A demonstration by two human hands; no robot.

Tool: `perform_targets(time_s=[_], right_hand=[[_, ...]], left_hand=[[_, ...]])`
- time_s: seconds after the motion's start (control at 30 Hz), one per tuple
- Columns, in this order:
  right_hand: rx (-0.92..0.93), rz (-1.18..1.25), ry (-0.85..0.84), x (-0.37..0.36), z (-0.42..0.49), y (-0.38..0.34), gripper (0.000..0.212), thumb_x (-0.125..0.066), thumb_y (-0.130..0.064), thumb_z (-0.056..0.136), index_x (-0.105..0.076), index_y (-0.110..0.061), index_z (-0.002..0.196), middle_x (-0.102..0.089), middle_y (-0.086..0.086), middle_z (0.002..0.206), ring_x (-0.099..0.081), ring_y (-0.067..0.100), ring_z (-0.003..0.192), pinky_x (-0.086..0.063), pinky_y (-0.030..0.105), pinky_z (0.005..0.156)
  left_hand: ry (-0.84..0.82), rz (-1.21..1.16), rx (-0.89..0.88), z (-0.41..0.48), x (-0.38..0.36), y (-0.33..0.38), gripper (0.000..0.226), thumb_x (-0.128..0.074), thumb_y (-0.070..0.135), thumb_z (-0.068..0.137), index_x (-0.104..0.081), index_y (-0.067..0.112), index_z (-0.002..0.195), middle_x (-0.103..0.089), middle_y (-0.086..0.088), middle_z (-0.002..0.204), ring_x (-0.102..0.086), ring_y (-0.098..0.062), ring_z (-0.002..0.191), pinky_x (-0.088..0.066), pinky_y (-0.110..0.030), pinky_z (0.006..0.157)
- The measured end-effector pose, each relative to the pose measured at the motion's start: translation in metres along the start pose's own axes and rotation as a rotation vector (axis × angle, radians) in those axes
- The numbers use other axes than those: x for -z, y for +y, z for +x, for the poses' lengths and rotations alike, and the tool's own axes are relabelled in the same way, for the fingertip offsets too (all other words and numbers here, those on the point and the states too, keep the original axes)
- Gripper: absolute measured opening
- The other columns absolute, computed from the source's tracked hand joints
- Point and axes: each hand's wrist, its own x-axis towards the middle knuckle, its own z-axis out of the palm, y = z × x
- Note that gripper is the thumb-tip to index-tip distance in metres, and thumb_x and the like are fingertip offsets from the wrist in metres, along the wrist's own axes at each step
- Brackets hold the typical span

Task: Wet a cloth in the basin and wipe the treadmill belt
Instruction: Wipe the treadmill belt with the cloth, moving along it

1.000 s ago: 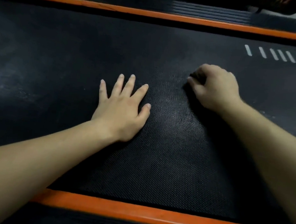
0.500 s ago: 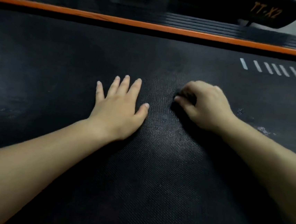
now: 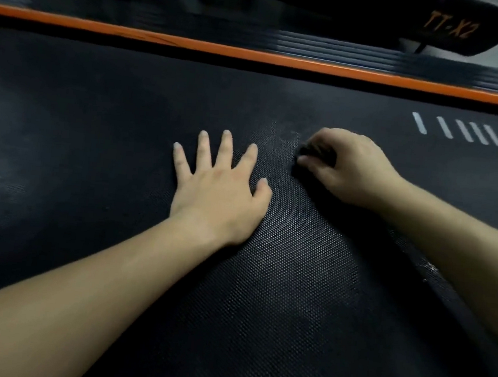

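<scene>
The black textured treadmill belt [image 3: 278,282] fills most of the view. My left hand [image 3: 220,191] lies flat on it with fingers spread. To its right, my right hand [image 3: 347,167] curls its fingers round a small dark cloth [image 3: 313,153] and presses it against the belt. Only a bit of the cloth shows under the fingers. A faint dusty patch lies on the belt just left of the cloth. The basin is not in view.
An orange side rail [image 3: 254,53] runs along the far edge of the belt, with ribbed black trim behind it. White stripe marks [image 3: 472,133] sit on the belt at the far right. A dark housing lettered TT-X2 [image 3: 452,25] stands beyond the rail.
My right hand with the cloth has slid slightly toward me and leftward on the belt, closer to my left hand. The view has tilted up, dropping the near orange rail out of sight.
</scene>
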Motion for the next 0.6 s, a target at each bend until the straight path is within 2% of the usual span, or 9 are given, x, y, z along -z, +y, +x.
perform_targets(time_s=[0.07,0.17,0.2,0.27,0.37,0.43,0.6], right_hand=[[-0.058,-0.058,0.034,0.002,0.023,0.018,0.03,-0.062,-0.047,0.089,-0.065,-0.022,0.104,-0.069,0.004,0.103,-0.063,0.03,0.098,-0.048,0.038,0.085],[-0.344,-0.061,0.109,0.003,0.065,0.047,0.032,-0.056,-0.05,0.093,-0.062,-0.022,0.106,-0.068,0.006,0.111,-0.06,0.033,0.107,-0.046,0.039,0.089],[-0.368,-0.076,0.121,0.0,0.072,0.048,0.032,-0.055,-0.05,0.094,-0.061,-0.022,0.106,-0.068,0.006,0.111,-0.06,0.033,0.107,-0.045,0.039,0.089],[-0.284,-0.107,0.094,-0.007,0.068,0.035,0.032,-0.055,-0.05,0.094,-0.061,-0.021,0.106,-0.068,0.006,0.109,-0.061,0.032,0.103,-0.045,0.039,0.089],[-0.062,-0.049,0.025,-0.009,0.048,0.012,0.031,-0.058,-0.048,0.092,-0.063,-0.02,0.105,-0.069,0.004,0.103,-0.063,0.03,0.097,-0.049,0.039,0.086],[-0.02,-0.058,-0.004,-0.006,0.054,0.017,0.032,-0.059,-0.047,0.091,-0.064,-0.019,0.105,-0.069,0.004,0.104,-0.063,0.03,0.099,-0.048,0.04,0.088],[-0.354,-0.074,0.122,-0.01,0.121,0.048,0.035,-0.051,-0.05,0.095,-0.062,-0.021,0.112,-0.067,0.005,0.114,-0.06,0.032,0.108,-0.044,0.041,0.094]], left_hand=[[-0.004,0.001,-0.004,0.0,-0.001,0.0,0.069,-0.014,0.06,0.097,-0.003,0.035,0.16,0.009,-0.007,0.169,0.017,-0.035,0.153,0.012,-0.065,0.118],[-0.007,0.011,-0.003,0.001,-0.001,-0.001,0.069,-0.012,0.06,0.096,-0.002,0.035,0.16,0.009,-0.007,0.169,0.017,-0.035,0.153,0.012,-0.065,0.118],[-0.008,0.017,-0.004,0.001,-0.001,-0.001,0.069,-0.012,0.06,0.096,-0.001,0.035,0.16,0.01,-0.007,0.169,0.017,-0.035,0.153,0.011,-0.065,0.118],[-0.008,0.02,-0.009,0.001,-0.001,0.0,0.069,-0.011,0.059,0.096,0.0,0.035,0.16,0.011,-0.007,0.169,0.017,-0.035,0.153,0.011,-0.065,0.118],[-0.002,0.024,-0.007,0.001,-0.001,0.0,0.069,-0.008,0.059,0.096,0.002,0.035,0.16,0.011,-0.007,0.169,0.018,-0.036,0.153,0.011,-0.065,0.118],[-0.003,0.023,-0.008,0.001,-0.001,0.0,0.072,-0.004,0.06,0.093,0.003,0.035,0.16,0.012,-0.007,0.169,0.018,-0.036,0.153,0.011,-0.065,0.118],[-0.003,0.022,-0.005,0.0,0.0,0.0,0.074,-0.002,0.06,0.09,0.005,0.035,0.159,0.014,-0.007,0.169,0.02,-0.035,0.152,0.012,-0.064,0.118]])
